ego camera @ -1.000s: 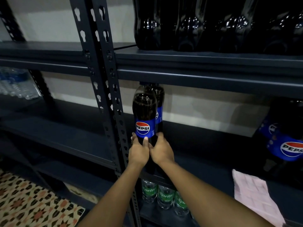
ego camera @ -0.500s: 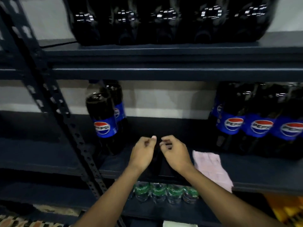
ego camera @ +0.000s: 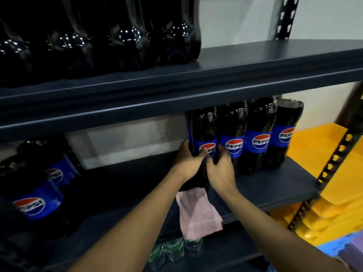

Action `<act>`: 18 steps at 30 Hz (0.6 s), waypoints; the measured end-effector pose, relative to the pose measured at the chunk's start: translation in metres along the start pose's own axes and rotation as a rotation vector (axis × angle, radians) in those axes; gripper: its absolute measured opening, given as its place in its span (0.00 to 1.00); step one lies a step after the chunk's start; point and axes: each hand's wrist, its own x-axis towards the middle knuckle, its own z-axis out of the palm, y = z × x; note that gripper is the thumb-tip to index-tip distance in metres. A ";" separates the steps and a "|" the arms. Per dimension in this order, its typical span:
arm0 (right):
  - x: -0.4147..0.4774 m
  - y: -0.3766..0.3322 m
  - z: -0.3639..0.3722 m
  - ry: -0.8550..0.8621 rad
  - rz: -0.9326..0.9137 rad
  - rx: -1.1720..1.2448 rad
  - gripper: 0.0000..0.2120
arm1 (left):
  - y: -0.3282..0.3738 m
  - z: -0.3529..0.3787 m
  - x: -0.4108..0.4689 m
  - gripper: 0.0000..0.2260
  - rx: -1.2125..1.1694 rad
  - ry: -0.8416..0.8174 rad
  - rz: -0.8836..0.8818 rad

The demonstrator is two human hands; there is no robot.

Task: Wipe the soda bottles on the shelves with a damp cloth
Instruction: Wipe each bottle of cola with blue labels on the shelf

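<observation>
A row of dark Pepsi bottles with blue labels stands at the right of the middle shelf (ego camera: 275, 185). My left hand (ego camera: 189, 160) and my right hand (ego camera: 221, 166) both grip the leftmost bottle of that row (ego camera: 204, 130) at its label and lower body. A pink cloth (ego camera: 196, 214) lies on the shelf just below my hands, hanging over the front edge. Neither hand touches the cloth. Two more Pepsi bottles (ego camera: 37, 197) stand at the left of the same shelf.
The upper shelf (ego camera: 255, 61) carries several dark bottles (ego camera: 121, 36). Green-labelled Sprite bottles (ego camera: 172, 250) stand on the shelf below. A perforated upright (ego camera: 332, 165) closes the rack at right, with yellow crates (ego camera: 337, 183) beyond it.
My hands left the bottles at the left, crossed the shelf to the right, and now grip the leftmost bottle of the right-hand row. The view swung right with them.
</observation>
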 end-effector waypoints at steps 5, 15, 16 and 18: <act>0.006 0.003 0.014 0.053 0.045 -0.019 0.27 | -0.004 0.010 0.010 0.23 0.003 0.019 -0.008; -0.002 -0.008 0.045 -0.016 -0.008 -0.036 0.16 | -0.028 -0.028 0.007 0.23 0.034 0.212 -0.019; -0.003 -0.010 0.051 -0.035 -0.019 -0.018 0.16 | -0.032 -0.035 0.006 0.23 0.022 0.229 -0.023; -0.008 -0.015 0.064 -0.084 -0.026 0.019 0.15 | -0.040 -0.051 0.003 0.23 0.008 0.264 -0.021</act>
